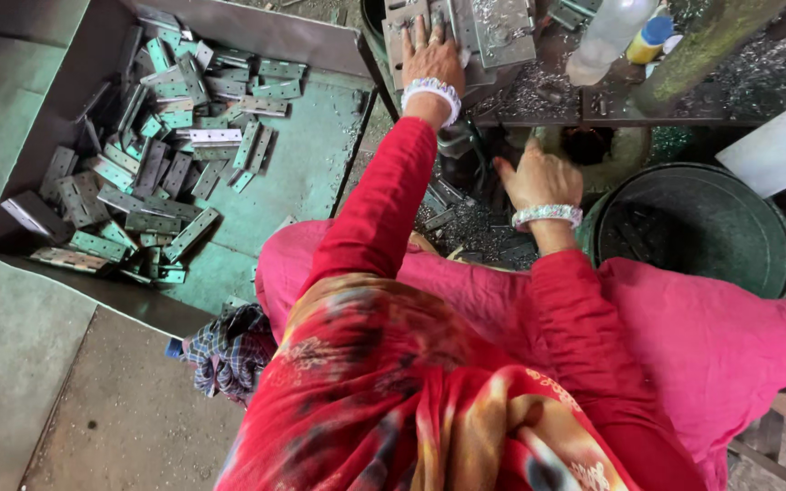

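Observation:
My left hand [431, 56] reaches forward and rests flat on grey metal plates [493, 32] on the dark machine bed [593, 100]. Its fingers are spread and a white bangle circles the wrist. My right hand [539, 175] is lower, under the bed's edge, fingers curled downward near a dark opening; whether it holds something is hidden. Small metal pieces and shavings [452, 214] lie below it. Both arms wear red sleeves.
A green metal tray [311, 173] at left holds several loose metal hinges [161, 155]. A round dark bucket [698, 223] stands at right. A clear bottle [604, 36] and a small yellow bottle [648, 38] stand on the bed. A checked cloth [229, 350] lies near my knee.

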